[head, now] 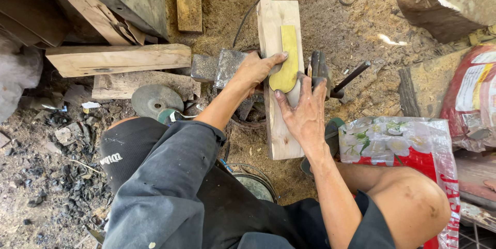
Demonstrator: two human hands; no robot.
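We are pressing a thin yellow template [287, 63] flat on the pale wooden plank [279, 140] over the sawdust floor, left hand [254, 70] and right hand [305, 112] with fingers spread open, gripping nothing. The template looks light, stiff and prone to slipping, so we judge its edges the best hold.

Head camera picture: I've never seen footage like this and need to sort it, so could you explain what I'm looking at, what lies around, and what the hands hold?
The single picture comes from a camera worn on a person's head, looking down at their own two bare hands and bent knees. They crouch over sawdust-covered ground. A pale wooden plank lies lengthwise in front of them. On it lies a flat yellow template, rounded at the near end. The left hand presses its edge with the thumb, and the right hand steadies it with its fingertips. Neither hand grips anything. Nearby are a grinding disc, scrap boards and a printed plastic sack.
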